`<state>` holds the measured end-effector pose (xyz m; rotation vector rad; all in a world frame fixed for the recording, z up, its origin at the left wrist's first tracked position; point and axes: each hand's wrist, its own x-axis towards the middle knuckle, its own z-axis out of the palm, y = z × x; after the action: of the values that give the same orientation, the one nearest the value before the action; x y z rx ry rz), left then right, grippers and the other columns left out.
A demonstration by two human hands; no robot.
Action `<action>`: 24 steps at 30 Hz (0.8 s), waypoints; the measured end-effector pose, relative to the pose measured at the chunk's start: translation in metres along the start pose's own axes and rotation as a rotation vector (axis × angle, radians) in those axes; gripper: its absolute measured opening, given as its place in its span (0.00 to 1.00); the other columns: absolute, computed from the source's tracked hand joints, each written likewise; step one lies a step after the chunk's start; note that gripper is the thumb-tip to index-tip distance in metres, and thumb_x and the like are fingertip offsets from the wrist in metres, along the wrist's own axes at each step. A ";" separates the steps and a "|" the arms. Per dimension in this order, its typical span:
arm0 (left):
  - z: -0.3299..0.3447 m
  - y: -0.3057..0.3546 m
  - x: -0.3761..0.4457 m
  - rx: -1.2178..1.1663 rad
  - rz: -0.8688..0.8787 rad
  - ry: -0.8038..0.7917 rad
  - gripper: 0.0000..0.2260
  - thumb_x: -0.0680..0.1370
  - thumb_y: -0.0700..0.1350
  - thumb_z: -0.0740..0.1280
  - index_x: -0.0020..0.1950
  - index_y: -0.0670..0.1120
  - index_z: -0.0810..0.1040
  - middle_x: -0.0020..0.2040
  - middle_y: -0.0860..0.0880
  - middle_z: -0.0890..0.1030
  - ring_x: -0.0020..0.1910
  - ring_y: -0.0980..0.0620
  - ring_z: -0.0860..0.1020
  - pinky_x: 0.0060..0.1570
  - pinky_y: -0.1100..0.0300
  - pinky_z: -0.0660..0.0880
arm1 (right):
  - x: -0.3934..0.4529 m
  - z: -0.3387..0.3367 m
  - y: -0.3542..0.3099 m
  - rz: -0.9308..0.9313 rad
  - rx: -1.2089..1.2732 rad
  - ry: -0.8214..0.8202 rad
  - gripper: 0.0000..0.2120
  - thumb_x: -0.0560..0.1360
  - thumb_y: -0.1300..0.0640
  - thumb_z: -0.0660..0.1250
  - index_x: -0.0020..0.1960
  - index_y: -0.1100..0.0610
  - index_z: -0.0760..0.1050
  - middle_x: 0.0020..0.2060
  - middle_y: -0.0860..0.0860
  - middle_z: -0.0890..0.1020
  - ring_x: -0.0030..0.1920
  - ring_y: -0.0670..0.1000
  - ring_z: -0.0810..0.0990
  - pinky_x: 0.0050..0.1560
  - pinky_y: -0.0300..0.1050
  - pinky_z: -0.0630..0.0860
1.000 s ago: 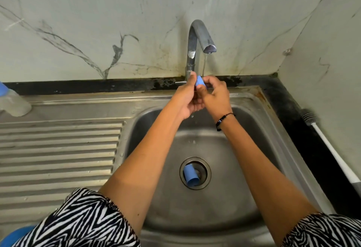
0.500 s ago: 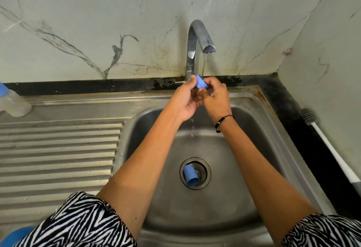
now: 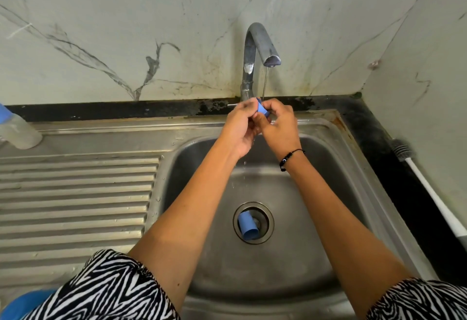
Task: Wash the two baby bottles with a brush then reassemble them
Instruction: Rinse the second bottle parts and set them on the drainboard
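Note:
Under the thin stream from the tap point(image 3: 255, 49) I hold a small blue bottle ring point(image 3: 262, 110). My left hand point(image 3: 240, 127) and my right hand point(image 3: 278, 125) both pinch it, fingers curled round it; most of it is hidden by them. A blue bottle cap point(image 3: 247, 228) lies on its side in the drain of the sink point(image 3: 316, 218). A clear baby bottle point(image 3: 17, 132) with a blue top lies at the far left on the draining board. The bottle brush point(image 3: 429, 188), grey head and white handle, lies on the dark counter at the right.
The ribbed draining board point(image 3: 75, 193) fills the left side. Marble walls close off the back and the right. A blue round object point(image 3: 22, 304) shows at the bottom left corner. Water drips from my hands into the basin.
Both hands have kept turning the blue ring under the stream, staying in almost the same place. The cap in the drain has not moved.

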<state>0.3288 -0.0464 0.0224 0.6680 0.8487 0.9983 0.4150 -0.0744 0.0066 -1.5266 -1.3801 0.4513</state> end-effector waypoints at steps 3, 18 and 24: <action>0.001 0.003 0.003 0.091 -0.020 0.066 0.15 0.81 0.54 0.58 0.45 0.44 0.76 0.38 0.46 0.78 0.38 0.51 0.75 0.45 0.55 0.77 | -0.004 -0.003 -0.002 -0.029 0.022 -0.046 0.07 0.75 0.65 0.64 0.51 0.58 0.77 0.49 0.56 0.77 0.53 0.48 0.67 0.45 0.22 0.63; -0.004 -0.002 0.002 0.121 -0.129 0.023 0.18 0.82 0.56 0.54 0.53 0.45 0.77 0.43 0.45 0.80 0.43 0.50 0.78 0.38 0.58 0.77 | -0.008 0.001 0.002 0.016 -0.004 0.029 0.03 0.74 0.63 0.66 0.48 0.58 0.77 0.50 0.59 0.76 0.46 0.40 0.66 0.46 0.21 0.63; -0.006 0.000 0.003 0.069 0.036 -0.084 0.08 0.83 0.42 0.57 0.53 0.45 0.76 0.44 0.47 0.79 0.39 0.54 0.78 0.43 0.59 0.74 | -0.009 -0.001 0.001 -0.012 -0.030 0.036 0.04 0.75 0.62 0.66 0.49 0.60 0.77 0.48 0.57 0.77 0.51 0.47 0.67 0.44 0.22 0.63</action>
<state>0.3248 -0.0435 0.0183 0.7815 0.8024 0.9694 0.4132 -0.0829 0.0034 -1.5434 -1.3729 0.3956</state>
